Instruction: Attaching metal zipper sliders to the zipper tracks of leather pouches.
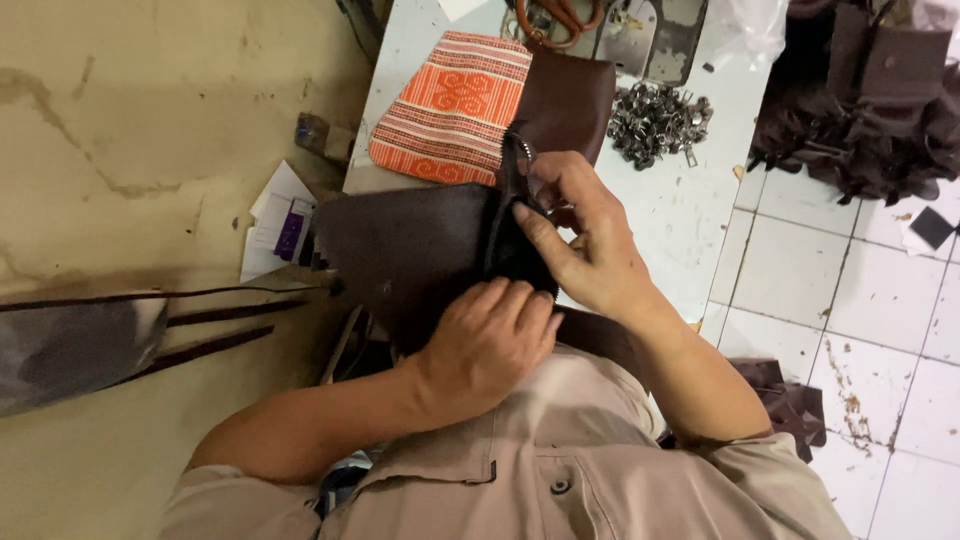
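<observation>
Both bare forearms angle up and inward from the short beige sleeves, meeting in front of the chest. The left hand (487, 345) is curled knuckles-up, fingers folded tight in a grip. Just above it and touching it, the right hand (585, 240) bends at the wrist, thumb pressing leftward, fingers hooked round.

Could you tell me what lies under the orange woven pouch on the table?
The orange woven pouch rests on the white table, overlapping a brown leather piece. Anything beneath its middle is covered.
</observation>
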